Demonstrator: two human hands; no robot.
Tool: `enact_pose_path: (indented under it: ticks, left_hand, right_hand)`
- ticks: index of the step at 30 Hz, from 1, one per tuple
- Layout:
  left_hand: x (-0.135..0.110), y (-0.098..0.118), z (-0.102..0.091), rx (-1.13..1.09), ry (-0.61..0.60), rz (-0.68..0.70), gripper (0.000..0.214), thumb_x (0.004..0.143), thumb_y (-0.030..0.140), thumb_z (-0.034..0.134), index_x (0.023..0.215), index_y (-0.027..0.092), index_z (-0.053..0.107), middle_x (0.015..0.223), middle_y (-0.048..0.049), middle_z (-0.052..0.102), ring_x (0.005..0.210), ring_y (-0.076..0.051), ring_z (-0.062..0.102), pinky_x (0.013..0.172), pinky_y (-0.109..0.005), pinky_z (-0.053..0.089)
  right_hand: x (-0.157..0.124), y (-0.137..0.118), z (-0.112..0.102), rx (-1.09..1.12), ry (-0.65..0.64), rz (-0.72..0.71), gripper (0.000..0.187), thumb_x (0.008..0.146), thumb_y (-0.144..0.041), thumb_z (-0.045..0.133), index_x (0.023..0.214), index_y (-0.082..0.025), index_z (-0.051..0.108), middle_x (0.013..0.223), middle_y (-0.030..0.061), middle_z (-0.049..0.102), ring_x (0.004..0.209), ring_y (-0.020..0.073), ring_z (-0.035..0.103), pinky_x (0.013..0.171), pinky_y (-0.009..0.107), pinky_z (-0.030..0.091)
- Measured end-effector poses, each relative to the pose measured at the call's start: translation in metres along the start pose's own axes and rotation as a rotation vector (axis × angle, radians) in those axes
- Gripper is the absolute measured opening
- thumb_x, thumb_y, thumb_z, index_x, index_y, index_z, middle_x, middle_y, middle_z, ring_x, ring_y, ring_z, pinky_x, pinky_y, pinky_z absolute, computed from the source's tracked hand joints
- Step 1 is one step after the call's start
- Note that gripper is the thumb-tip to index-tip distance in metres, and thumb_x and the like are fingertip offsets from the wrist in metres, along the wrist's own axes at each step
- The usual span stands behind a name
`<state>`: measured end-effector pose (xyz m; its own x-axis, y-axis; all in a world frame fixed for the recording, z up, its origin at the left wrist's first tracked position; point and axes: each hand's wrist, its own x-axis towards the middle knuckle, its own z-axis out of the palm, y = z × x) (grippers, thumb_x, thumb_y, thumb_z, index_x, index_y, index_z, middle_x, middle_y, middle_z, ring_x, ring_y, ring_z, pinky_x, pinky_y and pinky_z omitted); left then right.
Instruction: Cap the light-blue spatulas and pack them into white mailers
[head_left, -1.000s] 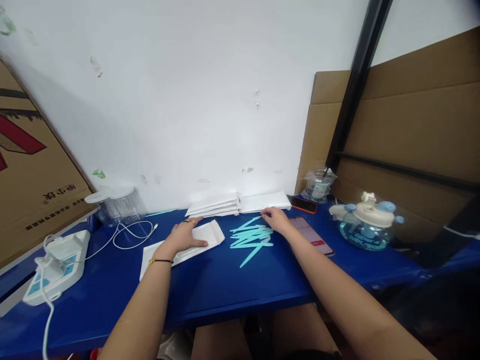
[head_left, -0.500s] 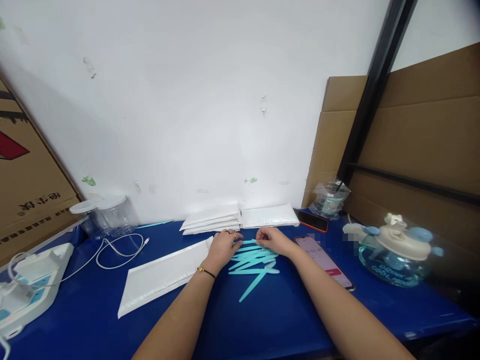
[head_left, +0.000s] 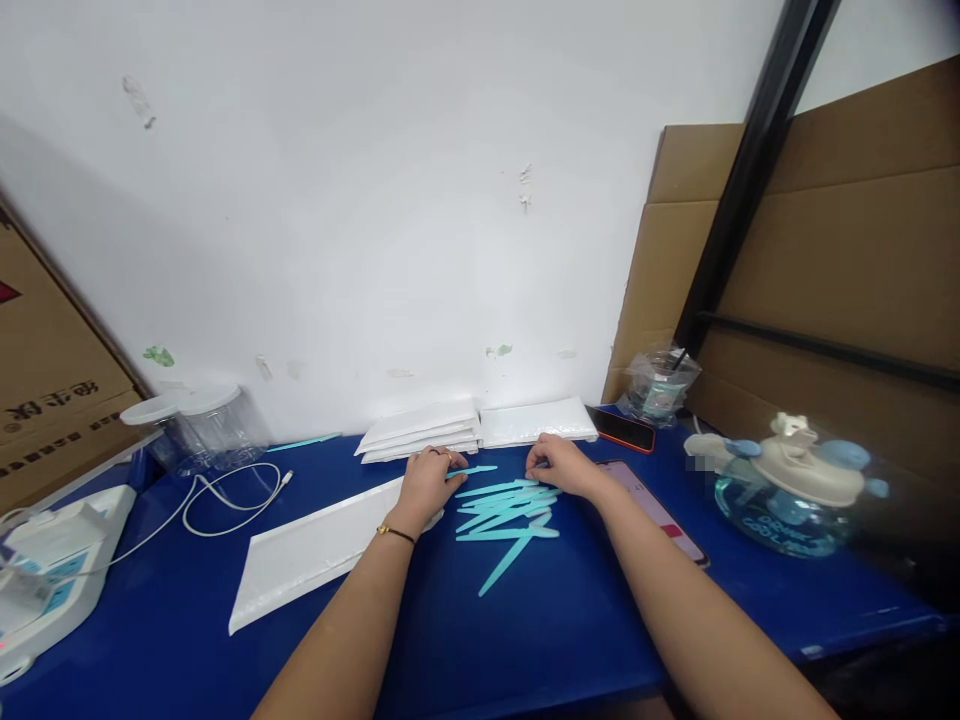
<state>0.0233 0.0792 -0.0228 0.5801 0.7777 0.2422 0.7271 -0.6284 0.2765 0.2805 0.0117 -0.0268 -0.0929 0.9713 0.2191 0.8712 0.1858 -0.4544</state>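
Note:
A pile of flat, tapered teal plastic sticks (head_left: 499,534) lies crisscrossed on the blue tabletop between my hands. My left hand (head_left: 429,490) is closed on one teal stick (head_left: 480,469), whose end points right, above and apart from the pile. Beneath that hand and wrist lies a white padded mailer (head_left: 311,540), partly covered by them. At the pile's upper right end is my right hand (head_left: 564,466), its fingers curled together close to the stick ends. Whether anything is between those fingertips is hidden.
White mailers (head_left: 416,430) are stacked at the wall, with another packet (head_left: 536,422) beside them. A lit phone (head_left: 675,535) lies by my right forearm, a dark phone (head_left: 624,430) behind. A water bottle (head_left: 791,500) stands right; clear jars (head_left: 217,430), a cable (head_left: 240,510) and a power strip (head_left: 82,590) left.
My left hand has moved left with one teal stick, away from the pile. My right hand has shifted slightly right and up, letting go of that stick. The view has tilted slightly.

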Motion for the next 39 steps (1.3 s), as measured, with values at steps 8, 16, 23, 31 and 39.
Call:
enact_pose_path:
  ticks: [8, 16, 23, 31, 39]
  left_hand:
    - [-0.002, 0.016, 0.002, -0.018, -0.135, 0.104, 0.017, 0.08, 0.037, 0.054, 0.081, 0.026, 0.066, 0.083, 0.0004, 0.065, 0.09, -0.019, 0.054, 0.08, -0.031, 0.035]
    - [0.0, 0.001, -0.007, 0.06, -0.08, -0.028, 0.016, 0.081, 0.03, 0.051, 0.077, 0.025, 0.066, 0.083, -0.001, 0.067, 0.093, -0.021, 0.054, 0.083, -0.035, 0.033]
    - [-0.003, -0.002, -0.013, 0.018, -0.059, -0.053, 0.015, 0.075, 0.034, 0.059, 0.086, 0.027, 0.066, 0.088, 0.0002, 0.067, 0.093, -0.02, 0.055, 0.081, -0.032, 0.035]
    - [-0.01, 0.022, -0.004, -0.089, -0.2, 0.144, 0.016, 0.074, 0.039, 0.059, 0.079, 0.026, 0.066, 0.08, 0.0026, 0.067, 0.082, -0.017, 0.058, 0.076, -0.028, 0.037]
    - [-0.005, 0.021, -0.004, -0.085, -0.202, 0.06, 0.016, 0.079, 0.034, 0.054, 0.078, 0.023, 0.065, 0.075, 0.0019, 0.067, 0.074, -0.015, 0.059, 0.069, -0.026, 0.037]
  right_hand:
    - [-0.001, -0.017, 0.004, 0.021, -0.159, -0.017, 0.007, 0.074, -0.027, 0.064, 0.074, -0.02, 0.066, 0.089, 0.0037, 0.057, 0.091, 0.0194, 0.053, 0.076, 0.028, 0.038]
    - [0.0, -0.002, -0.004, -0.055, -0.008, -0.057, 0.006, 0.077, -0.022, 0.062, 0.074, -0.018, 0.064, 0.087, 0.0053, 0.054, 0.087, 0.0183, 0.052, 0.078, 0.028, 0.038]
    - [-0.007, -0.003, -0.012, 0.04, -0.066, -0.049, 0.008, 0.075, -0.023, 0.061, 0.075, -0.02, 0.068, 0.085, 0.0034, 0.057, 0.082, 0.0178, 0.054, 0.076, 0.028, 0.038]
    - [-0.009, -0.016, 0.001, 0.005, -0.229, -0.047, 0.009, 0.071, -0.029, 0.066, 0.074, -0.021, 0.066, 0.089, 0.0035, 0.059, 0.081, 0.0182, 0.055, 0.077, 0.031, 0.037]
    - [-0.006, -0.018, 0.002, 0.157, -0.199, 0.005, 0.01, 0.073, -0.028, 0.062, 0.076, -0.018, 0.063, 0.074, 0.0015, 0.062, 0.065, 0.0135, 0.054, 0.058, 0.023, 0.038]
